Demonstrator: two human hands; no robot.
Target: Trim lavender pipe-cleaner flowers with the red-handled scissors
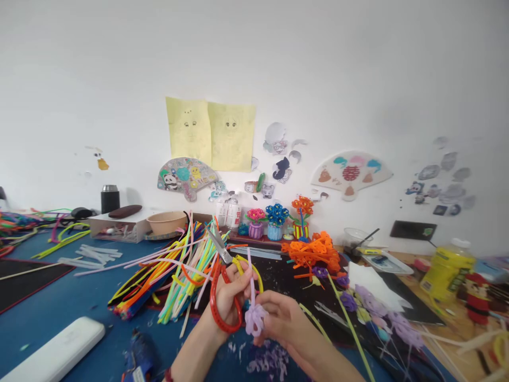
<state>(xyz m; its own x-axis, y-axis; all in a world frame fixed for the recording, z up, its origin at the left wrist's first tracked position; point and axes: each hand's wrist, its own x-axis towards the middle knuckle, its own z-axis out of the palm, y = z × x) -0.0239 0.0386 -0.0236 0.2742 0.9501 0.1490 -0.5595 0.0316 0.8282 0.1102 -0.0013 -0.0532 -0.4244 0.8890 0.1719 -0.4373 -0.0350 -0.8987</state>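
Note:
My left hand (229,297) is closed, with red-handled scissors (218,241) hanging from it, blades pointing up and left. Its thumb and fingertips also seem to pinch the upright stem of a lilac pipe-cleaner flower (255,320). From the right, my right hand (280,315) grips that looped flower head between its fingers. A yellow pipe cleaner (260,278) curves up behind both hands. Lilac scraps (270,361) lie on the mat below. Parts of the fingers behind the flower are hidden.
A thick bundle of colored pipe cleaners (194,286) lies left of my hands. Orange pipe-cleaner flowers (318,252) are piled to the right, near lilac pieces (401,326). Three potted flowers (275,215) stand behind. A blue glue gun (139,355) and white case (59,347) sit front left.

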